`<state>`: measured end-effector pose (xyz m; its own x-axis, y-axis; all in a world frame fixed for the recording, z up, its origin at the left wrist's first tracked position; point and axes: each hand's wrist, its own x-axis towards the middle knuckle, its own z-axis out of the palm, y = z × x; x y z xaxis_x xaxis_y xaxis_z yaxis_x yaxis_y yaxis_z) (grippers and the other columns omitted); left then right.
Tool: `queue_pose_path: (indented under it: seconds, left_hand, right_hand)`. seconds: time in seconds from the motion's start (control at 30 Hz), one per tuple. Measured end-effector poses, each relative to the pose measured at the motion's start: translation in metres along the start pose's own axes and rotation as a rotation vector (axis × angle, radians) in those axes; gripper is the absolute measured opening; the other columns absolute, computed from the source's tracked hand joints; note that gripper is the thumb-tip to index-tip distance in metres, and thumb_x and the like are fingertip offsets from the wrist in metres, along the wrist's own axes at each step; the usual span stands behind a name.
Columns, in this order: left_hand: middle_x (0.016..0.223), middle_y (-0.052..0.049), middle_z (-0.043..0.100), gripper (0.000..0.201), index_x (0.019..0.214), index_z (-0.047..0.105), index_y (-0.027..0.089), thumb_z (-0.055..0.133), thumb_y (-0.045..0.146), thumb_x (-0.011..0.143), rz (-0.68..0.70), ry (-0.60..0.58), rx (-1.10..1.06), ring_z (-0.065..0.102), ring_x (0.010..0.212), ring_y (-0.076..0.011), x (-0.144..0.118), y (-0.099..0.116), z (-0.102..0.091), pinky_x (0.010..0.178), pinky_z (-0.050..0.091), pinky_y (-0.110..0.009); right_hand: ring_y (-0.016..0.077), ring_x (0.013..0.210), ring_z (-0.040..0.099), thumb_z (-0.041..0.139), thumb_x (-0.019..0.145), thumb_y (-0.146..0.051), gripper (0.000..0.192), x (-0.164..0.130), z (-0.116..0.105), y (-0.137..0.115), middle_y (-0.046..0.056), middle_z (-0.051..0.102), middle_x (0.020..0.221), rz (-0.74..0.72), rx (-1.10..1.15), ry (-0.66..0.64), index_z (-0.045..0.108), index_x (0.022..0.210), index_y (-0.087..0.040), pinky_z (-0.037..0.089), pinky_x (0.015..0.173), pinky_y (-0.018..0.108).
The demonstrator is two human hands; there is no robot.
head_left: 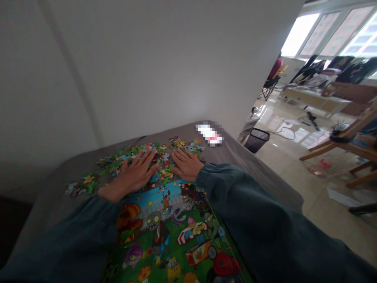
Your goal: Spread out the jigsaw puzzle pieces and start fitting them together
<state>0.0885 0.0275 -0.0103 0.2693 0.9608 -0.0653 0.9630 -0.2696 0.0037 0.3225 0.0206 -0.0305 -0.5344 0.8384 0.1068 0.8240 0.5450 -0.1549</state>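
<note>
My left hand (133, 175) lies flat, fingers spread, on a heap of loose colourful jigsaw pieces (138, 155) on a grey table (59, 184). My right hand (186, 166) rests flat beside it on the same pieces, fingers extended. Neither hand grips anything. Close to me lies the colourful cartoon puzzle picture (173, 236), with zombies and plants, partly under my dark teal sleeves.
A blurred white and pink object (209, 134) lies at the table's far right corner. A white wall stands right behind the table. To the right, on the shiny floor, are a black mesh bin (257, 140), wooden chairs (347, 143), cables and a cluttered desk by the windows.
</note>
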Motion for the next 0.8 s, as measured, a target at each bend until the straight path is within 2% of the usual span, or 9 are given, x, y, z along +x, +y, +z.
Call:
queue_pose_path:
  seconds: [0.1, 0.2, 0.33, 0.47, 0.6, 0.8]
  left_hand:
    - [0.173, -0.001, 0.010, 0.069, 0.166, 0.016, 0.024, 0.014, 0.053, 0.104, 0.024, 0.047, -0.003, 0.006, 0.160, -0.0272, 0.009, 0.010, -0.003, 0.125, 0.013, -0.061]
    - [0.172, -0.001, 0.013, 0.069, 0.166, 0.018, 0.023, 0.015, 0.053, 0.104, 0.069, 0.026, 0.018, 0.009, 0.160, -0.0253, 0.014, 0.011, 0.002, 0.126, 0.013, -0.058]
    - [0.171, -0.002, 0.021, 0.068, 0.164, 0.026, 0.022, 0.015, 0.053, 0.104, 0.077, 0.030, 0.024, 0.019, 0.159, -0.0251, 0.019, 0.006, 0.010, 0.126, 0.018, -0.055]
    - [0.172, -0.002, 0.018, 0.070, 0.164, 0.025, 0.025, 0.018, 0.059, 0.103, 0.016, 0.041, 0.035, 0.017, 0.159, -0.0277, 0.021, 0.000, 0.008, 0.125, 0.018, -0.057]
    - [0.173, -0.004, 0.017, 0.072, 0.164, 0.023, 0.030, 0.021, 0.064, 0.102, -0.056, 0.030, 0.040, 0.013, 0.160, -0.0288, 0.019, -0.004, 0.003, 0.125, 0.017, -0.058]
    - [0.173, -0.005, 0.019, 0.071, 0.164, 0.024, 0.029, 0.021, 0.062, 0.102, -0.043, 0.019, 0.023, 0.013, 0.160, -0.0307, 0.016, -0.006, 0.003, 0.126, 0.015, -0.058]
  right_hand:
    - [0.0271, 0.158, 0.021, 0.036, 0.107, -0.051, 0.065, 0.000, 0.000, 0.001, 0.010, 0.030, 0.168, -0.048, 0.000, 0.036, 0.035, 0.160, -0.014, 0.018, 0.129, 0.049]
    - [0.0278, 0.158, 0.020, 0.033, 0.108, -0.050, 0.059, 0.002, -0.002, 0.011, 0.008, 0.033, 0.168, 0.042, -0.037, 0.124, 0.039, 0.159, -0.020, 0.016, 0.129, 0.052]
    - [0.0286, 0.157, 0.025, 0.034, 0.108, -0.047, 0.057, 0.009, -0.004, 0.027, 0.008, 0.033, 0.168, 0.194, -0.034, 0.120, 0.040, 0.158, -0.021, 0.022, 0.127, 0.051]
    - [0.0273, 0.157, 0.025, 0.034, 0.107, -0.050, 0.060, 0.016, -0.002, 0.032, 0.007, 0.032, 0.168, 0.245, -0.017, 0.122, 0.037, 0.160, -0.020, 0.022, 0.127, 0.047]
    - [0.0291, 0.157, 0.024, 0.032, 0.107, -0.055, 0.064, 0.019, -0.003, 0.033, 0.005, 0.033, 0.168, 0.328, 0.000, 0.140, 0.036, 0.160, -0.021, 0.019, 0.128, 0.051]
    - [0.0297, 0.157, 0.024, 0.033, 0.107, -0.053, 0.061, 0.011, -0.002, 0.033, 0.006, 0.035, 0.167, 0.347, -0.017, 0.149, 0.041, 0.158, -0.020, 0.019, 0.128, 0.050]
